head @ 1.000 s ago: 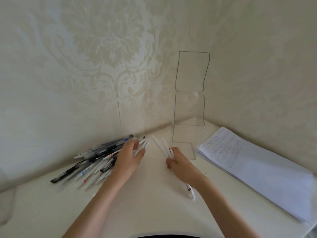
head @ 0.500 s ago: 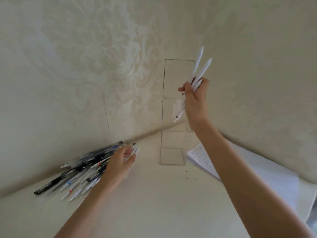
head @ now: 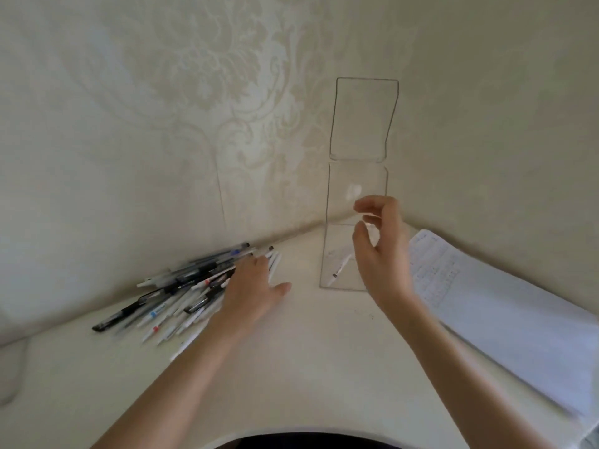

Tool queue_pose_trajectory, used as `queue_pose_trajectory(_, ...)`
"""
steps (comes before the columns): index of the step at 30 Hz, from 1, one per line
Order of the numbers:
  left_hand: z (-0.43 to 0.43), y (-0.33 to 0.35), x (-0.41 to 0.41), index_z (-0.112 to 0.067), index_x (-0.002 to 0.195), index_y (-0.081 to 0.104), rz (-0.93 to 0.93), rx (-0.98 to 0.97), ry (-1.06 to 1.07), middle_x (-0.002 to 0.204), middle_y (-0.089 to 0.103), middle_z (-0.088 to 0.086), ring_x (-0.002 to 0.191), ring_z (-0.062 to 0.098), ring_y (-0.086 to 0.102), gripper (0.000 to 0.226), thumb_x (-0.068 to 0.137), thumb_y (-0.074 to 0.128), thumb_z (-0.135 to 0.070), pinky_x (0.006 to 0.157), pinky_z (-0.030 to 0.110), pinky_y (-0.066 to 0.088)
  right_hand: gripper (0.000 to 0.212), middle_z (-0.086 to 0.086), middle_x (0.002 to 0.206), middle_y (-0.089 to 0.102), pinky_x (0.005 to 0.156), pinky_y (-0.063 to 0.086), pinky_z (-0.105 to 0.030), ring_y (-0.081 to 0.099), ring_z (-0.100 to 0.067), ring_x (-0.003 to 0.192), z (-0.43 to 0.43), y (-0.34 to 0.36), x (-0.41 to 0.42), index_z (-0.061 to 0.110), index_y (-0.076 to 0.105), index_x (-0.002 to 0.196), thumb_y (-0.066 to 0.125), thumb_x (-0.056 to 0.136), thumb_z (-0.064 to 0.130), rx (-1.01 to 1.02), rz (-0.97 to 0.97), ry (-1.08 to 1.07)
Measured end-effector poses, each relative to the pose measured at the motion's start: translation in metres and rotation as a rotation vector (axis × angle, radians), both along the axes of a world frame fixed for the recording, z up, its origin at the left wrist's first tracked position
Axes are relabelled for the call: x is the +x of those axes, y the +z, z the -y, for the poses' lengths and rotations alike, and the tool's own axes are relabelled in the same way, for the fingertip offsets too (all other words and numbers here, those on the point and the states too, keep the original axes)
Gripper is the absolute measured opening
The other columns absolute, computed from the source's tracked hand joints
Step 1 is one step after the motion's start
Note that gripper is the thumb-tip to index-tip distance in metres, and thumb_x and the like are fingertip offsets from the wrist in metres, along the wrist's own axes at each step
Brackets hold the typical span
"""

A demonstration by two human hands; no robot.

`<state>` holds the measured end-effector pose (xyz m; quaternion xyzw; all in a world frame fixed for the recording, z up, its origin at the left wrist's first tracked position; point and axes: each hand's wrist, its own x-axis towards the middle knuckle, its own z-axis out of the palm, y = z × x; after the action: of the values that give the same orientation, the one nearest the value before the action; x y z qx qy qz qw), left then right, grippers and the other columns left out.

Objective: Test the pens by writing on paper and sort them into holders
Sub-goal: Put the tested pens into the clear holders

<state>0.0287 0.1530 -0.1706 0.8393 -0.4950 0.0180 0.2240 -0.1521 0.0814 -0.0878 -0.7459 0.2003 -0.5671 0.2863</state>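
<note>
A tall clear holder (head: 358, 176) stands in the wall corner. At least one white pen (head: 340, 270) lies slanted at its bottom; my right hand (head: 381, 251) covers the rest. That hand hovers in front of the holder's lower part, fingers apart and empty. A pile of pens (head: 181, 286), black, clear and white, lies along the left wall. My left hand (head: 252, 286) rests flat on the right end of the pile, fingers spread, gripping nothing I can see. A stack of paper (head: 486, 306) with handwriting lies to the right.
The white table (head: 308, 367) meets patterned walls at the back and right. A pale rounded object (head: 9, 367) sits at the far left edge. Bare tabletop lies between my arms.
My right hand held white pens high beside the holder's top; now it is lower and empty, and a white pen lies inside the holder. My left hand stayed on the pile.
</note>
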Motion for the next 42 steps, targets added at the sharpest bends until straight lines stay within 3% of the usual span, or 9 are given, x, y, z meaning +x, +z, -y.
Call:
queue_pose_trajectory(8, 0.029, 0.008, -0.01, -0.003, 0.115, 0.049, 0.074, 0.298, 0.081, 0.121, 0.055, 0.014, 0.112, 0.028, 0.051, 0.028, 0.093, 0.043, -0.019, 0.085, 0.033, 0.041, 0.029, 0.0, 0.099, 0.053, 0.083, 0.035, -0.006, 0.049, -0.005, 0.091, 0.008, -0.076, -0.018, 0.01, 0.054, 0.098, 0.045, 0.083, -0.013, 0.005, -0.294, -0.048)
queue_pose_trajectory(13, 0.02, 0.002, -0.008, -0.004, 0.106, 0.049, 0.127, 0.112, 0.052, 0.109, 0.059, 0.015, 0.1, 0.032, 0.054, 0.022, 0.099, 0.034, -0.019, 0.074, 0.037, 0.039, 0.028, 0.0, 0.096, 0.054, 0.081, 0.033, -0.005, 0.049, -0.007, 0.088, 0.017, -0.086, -0.022, 0.008, 0.057, 0.094, 0.046, 0.083, -0.015, 0.082, -0.332, -0.103)
queue_pose_trajectory(19, 0.021, 0.08, -0.027, -0.015, 0.086, 0.051, -0.592, -0.711, -0.194, 0.062, 0.046, -0.002, 0.058, 0.013, 0.048, 0.018, 0.099, 0.04, -0.021, 0.058, 0.03, 0.039, 0.027, 0.007, 0.092, 0.055, 0.072, 0.036, -0.009, 0.049, 0.002, 0.086, 0.017, -0.078, -0.028, 0.018, 0.054, 0.089, 0.046, 0.088, -0.008, 0.265, -0.126, -0.183)
queue_pose_trajectory(24, 0.053, 0.158, -0.059, -0.017, 0.085, 0.042, -1.038, -1.048, -0.518, 0.061, 0.032, -0.008, 0.054, 0.007, 0.036, 0.019, 0.1, 0.035, -0.026, 0.059, 0.02, 0.04, 0.026, 0.005, 0.09, 0.057, 0.07, 0.036, -0.009, 0.049, 0.0, 0.082, 0.019, -0.078, -0.032, 0.013, 0.055, 0.088, 0.045, 0.086, -0.01, 0.306, -0.093, -0.204)
queue_pose_trajectory(28, 0.091, 0.16, -0.067, -0.016, 0.099, 0.05, -0.921, -0.826, -0.47, 0.081, 0.05, -0.007, 0.073, 0.006, 0.056, 0.008, 0.096, 0.049, -0.024, 0.075, 0.02, 0.044, 0.025, 0.003, 0.089, 0.058, 0.069, 0.037, -0.01, 0.048, -0.002, 0.08, 0.023, -0.079, -0.034, 0.013, 0.055, 0.086, 0.044, 0.086, -0.009, 0.323, -0.096, -0.216)
queue_pose_trajectory(33, 0.063, 0.132, -0.058, -0.017, 0.124, 0.05, -0.762, -0.687, -0.424, 0.116, 0.055, -0.007, 0.105, -0.001, 0.056, 0.04, 0.087, 0.063, -0.025, 0.08, 0.004, 0.042, 0.023, 0.0, 0.09, 0.058, 0.067, 0.037, -0.011, 0.048, 0.0, 0.079, 0.025, -0.077, -0.036, 0.012, 0.055, 0.087, 0.045, 0.086, -0.008, 0.31, -0.079, -0.222)
queue_pose_trajectory(37, 0.005, 0.097, -0.02, -0.02, 0.115, 0.055, -0.501, -0.533, -0.324, 0.115, 0.055, -0.007, 0.097, -0.003, 0.057, 0.029, 0.087, 0.063, -0.022, 0.083, 0.01, 0.043, 0.023, 0.001, 0.086, 0.058, 0.068, 0.036, -0.009, 0.049, 0.0, 0.081, 0.017, -0.078, -0.033, 0.01, 0.057, 0.087, 0.048, 0.083, -0.011, 0.162, -0.136, -0.189)
queue_pose_trajectory(40, -0.038, 0.063, 0.025, -0.015, 0.108, 0.061, -0.22, -0.309, -0.199, 0.109, 0.051, 0.001, 0.096, 0.013, 0.055, 0.025, 0.084, 0.066, -0.015, 0.077, 0.003, 0.035, 0.02, 0.001, 0.082, 0.058, 0.063, 0.034, -0.009, 0.049, -0.001, 0.076, 0.005, -0.079, -0.02, 0.008, 0.058, 0.083, 0.046, 0.079, -0.008, 0.048, -0.236, -0.074)
queue_pose_trajectory(42, -0.063, 0.042, 0.051, -0.011, 0.107, 0.064, -0.072, -0.18, -0.128, 0.104, 0.052, 0.007, 0.097, 0.023, 0.055, 0.026, 0.081, 0.069, -0.012, 0.081, 0.013, 0.037, 0.023, 0.004, 0.086, 0.058, 0.067, 0.035, -0.01, 0.05, 0.0, 0.078, -0.007, -0.08, -0.006, 0.01, 0.061, 0.087, 0.047, 0.082, -0.007, 0.008, -0.374, 0.063)
